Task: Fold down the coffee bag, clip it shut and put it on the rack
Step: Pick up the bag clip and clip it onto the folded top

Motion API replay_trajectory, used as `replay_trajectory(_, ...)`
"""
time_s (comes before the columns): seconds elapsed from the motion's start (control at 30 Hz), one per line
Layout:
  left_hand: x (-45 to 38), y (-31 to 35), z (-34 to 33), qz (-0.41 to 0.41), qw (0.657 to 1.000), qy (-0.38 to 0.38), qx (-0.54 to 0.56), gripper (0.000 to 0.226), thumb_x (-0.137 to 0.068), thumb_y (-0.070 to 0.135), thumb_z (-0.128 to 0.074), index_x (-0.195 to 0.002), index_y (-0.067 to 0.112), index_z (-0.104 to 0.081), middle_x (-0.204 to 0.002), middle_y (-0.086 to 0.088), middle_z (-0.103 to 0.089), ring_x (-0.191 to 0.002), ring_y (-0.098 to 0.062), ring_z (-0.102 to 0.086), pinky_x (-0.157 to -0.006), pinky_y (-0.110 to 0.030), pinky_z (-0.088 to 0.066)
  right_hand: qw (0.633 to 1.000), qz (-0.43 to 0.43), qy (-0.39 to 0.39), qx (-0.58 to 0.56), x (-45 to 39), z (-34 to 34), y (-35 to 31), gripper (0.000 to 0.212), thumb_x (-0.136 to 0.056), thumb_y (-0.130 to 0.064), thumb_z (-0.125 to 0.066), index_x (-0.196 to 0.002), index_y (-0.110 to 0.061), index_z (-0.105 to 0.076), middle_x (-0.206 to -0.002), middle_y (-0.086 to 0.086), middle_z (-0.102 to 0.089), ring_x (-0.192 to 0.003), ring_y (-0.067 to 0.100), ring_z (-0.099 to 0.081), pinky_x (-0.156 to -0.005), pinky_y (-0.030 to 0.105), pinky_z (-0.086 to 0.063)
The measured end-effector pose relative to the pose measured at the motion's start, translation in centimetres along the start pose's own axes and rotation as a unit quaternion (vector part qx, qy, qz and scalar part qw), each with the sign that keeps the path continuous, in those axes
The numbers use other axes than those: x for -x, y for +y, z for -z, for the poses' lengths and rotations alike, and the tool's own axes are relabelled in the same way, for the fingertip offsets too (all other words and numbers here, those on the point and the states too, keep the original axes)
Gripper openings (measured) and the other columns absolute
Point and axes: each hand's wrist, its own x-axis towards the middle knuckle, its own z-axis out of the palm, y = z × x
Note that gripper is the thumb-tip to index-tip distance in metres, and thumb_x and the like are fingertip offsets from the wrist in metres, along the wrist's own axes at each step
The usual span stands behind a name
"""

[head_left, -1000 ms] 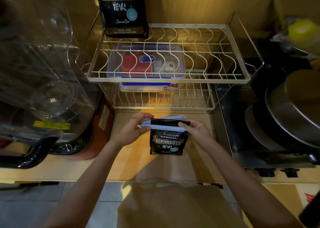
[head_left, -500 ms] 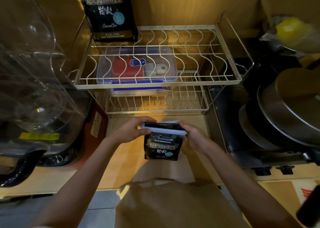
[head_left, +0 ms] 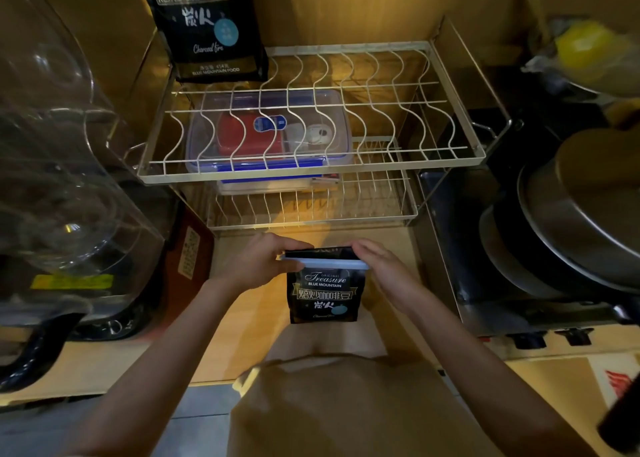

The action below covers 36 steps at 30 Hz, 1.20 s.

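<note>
A small black coffee bag with gold and white lettering stands upright on the wooden counter, in front of the white wire rack. A pale blue clip lies across its folded top. My left hand grips the clip's left end and the bag's top corner. Over the right end lies my right hand, fingers pressing the fold and clip. The rack has two tiers, and its upper tier is bare on the right.
A bigger black coffee bag stands at the upper tier's back left. A clear lidded box sits on the lower tier. A clear blender jug fills the left. Stacked metal pans stand to the right.
The clip, first gaping open around the fold, now lies flat and closed across the bag top. Both hands stayed at its ends. The camera view shifted slightly.
</note>
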Motion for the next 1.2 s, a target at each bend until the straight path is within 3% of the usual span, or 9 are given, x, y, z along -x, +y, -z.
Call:
replay_trajectory(0.17, 0.1, -0.2, -0.2, -0.004, 1.000, 0.017, 0.009, 0.035, -0.081, 0.010, -0.064, -0.115, 0.015, -0.061, -0.110, -0.006, -0.070, -0.098, -0.022, -0.064, -0.085, -0.039, -0.051, 0.997, 0.075, 0.009, -0.025, 0.9, 0.6, -0.5, 0.039, -0.089, -0.020, -0.054, -0.126, -0.034, -0.050, -0.115, -0.015, -0.052, -0.102, 0.000, -0.054, -0.078, 0.017, -0.049)
replay_trajectory(0.27, 0.0, -0.3, -0.2, 0.002, 1.000, 0.030, 0.004, 0.036, -0.080, 0.010, -0.064, -0.116, 0.015, -0.060, -0.110, -0.005, -0.070, -0.096, -0.021, -0.063, -0.083, -0.033, -0.049, 0.996, 0.087, -0.018, -0.003, 1.2, 1.8, -0.3, 0.054, -0.076, -0.011, -0.070, -0.121, -0.033, -0.049, -0.107, -0.015, -0.059, -0.099, 0.006, -0.062, -0.075, 0.018, -0.056)
replay_trajectory(0.33, 0.0, -0.2, -0.3, 0.000, 1.000, 0.030, -0.003, 0.036, -0.080, 0.010, -0.064, -0.116, 0.014, -0.060, -0.109, -0.005, -0.070, -0.094, -0.021, -0.063, -0.080, -0.030, -0.046, 0.993, 0.103, -0.022, 0.058, 1.1, 2.2, -0.1, 0.047, -0.073, -0.009, -0.073, -0.114, -0.023, -0.057, -0.108, -0.004, -0.063, -0.105, 0.020, -0.062, -0.082, 0.027, -0.056)
replay_trajectory(0.43, -0.1, -0.1, -0.3, -0.005, 1.000, 0.024, -0.010, 0.036, -0.080, 0.010, -0.064, -0.115, 0.014, -0.061, -0.110, -0.006, -0.070, -0.093, -0.021, -0.063, -0.081, -0.032, -0.048, 0.989, 0.125, 0.008, 0.081, 0.8, 2.1, 0.3, 0.036, -0.073, -0.010, -0.073, -0.107, -0.014, -0.063, -0.103, 0.003, -0.066, -0.101, 0.023, -0.063, -0.086, 0.034, -0.054)
replay_trajectory(0.6, -0.6, 0.4, -0.1, 0.011, 0.998, -0.016, -0.058, 0.033, -0.080, 0.011, -0.064, -0.112, 0.014, -0.060, -0.110, -0.006, -0.069, -0.099, -0.018, -0.061, -0.082, -0.026, -0.046, 0.989, 0.123, 0.025, 0.072, 0.5, 2.1, 0.6, 0.035, -0.069, -0.006, -0.075, -0.102, -0.008, -0.066, -0.100, 0.007, -0.067, -0.096, 0.021, -0.064, -0.082, 0.030, -0.055)
replay_trajectory(0.8, -2.0, 2.9, -1.4, 0.015, 0.990, -0.034, -0.133, 0.051, -0.079, 0.030, -0.065, -0.124, 0.014, -0.048, -0.123, -0.007, -0.061, -0.108, -0.023, -0.057, -0.090, -0.042, -0.049, 0.992, 0.121, 0.017, 0.030, 0.1, 2.0, 0.5, 0.030, -0.067, 0.007, -0.073, -0.096, 0.003, -0.065, -0.085, 0.001, -0.067, -0.072, -0.002, -0.066, -0.060, 0.012, -0.053)
replay_trajectory(0.97, -3.0, 3.7, -2.7, -0.013, 0.992, -0.019, -0.124, 0.029, -0.082, 0.025, -0.060, -0.109, 0.014, -0.060, -0.098, -0.009, -0.070, -0.089, -0.025, -0.062, -0.074, -0.038, -0.050, 0.991, 0.122, 0.024, 0.044, -0.1, 2.2, 0.8, 0.029, -0.067, 0.005, -0.074, -0.094, 0.002, -0.067, -0.083, -0.001, -0.067, -0.070, -0.004, -0.064, -0.064, 0.013, -0.052)
replay_trajectory(1.07, -3.1, 3.3, -2.8, -0.025, 0.991, -0.013, -0.129, 0.025, -0.085, 0.026, -0.056, -0.106, 0.015, -0.061, -0.094, -0.009, -0.071, -0.084, -0.025, -0.061, -0.070, -0.036, -0.047, 0.990, 0.125, 0.017, 0.057, 0.1, 2.2, 0.5, 0.028, -0.069, 0.003, -0.073, -0.097, 0.002, -0.066, -0.083, -0.003, -0.067, -0.072, -0.004, -0.063, -0.066, 0.012, -0.051)
replay_trajectory(1.2, -3.3, 3.0, -2.7, -0.037, 0.989, -0.006, -0.146, 0.022, -0.086, 0.029, -0.054, -0.103, 0.017, -0.062, -0.088, -0.008, -0.071, -0.079, -0.025, -0.060, -0.065, -0.034, -0.042, 0.982, 0.121, -0.020, 0.146, 0.5, 3.0, -0.3, 0.029, -0.078, -0.010, -0.068, -0.107, -0.011, -0.065, -0.096, -0.003, -0.068, -0.091, 0.007, -0.063, -0.079, 0.021, -0.051)
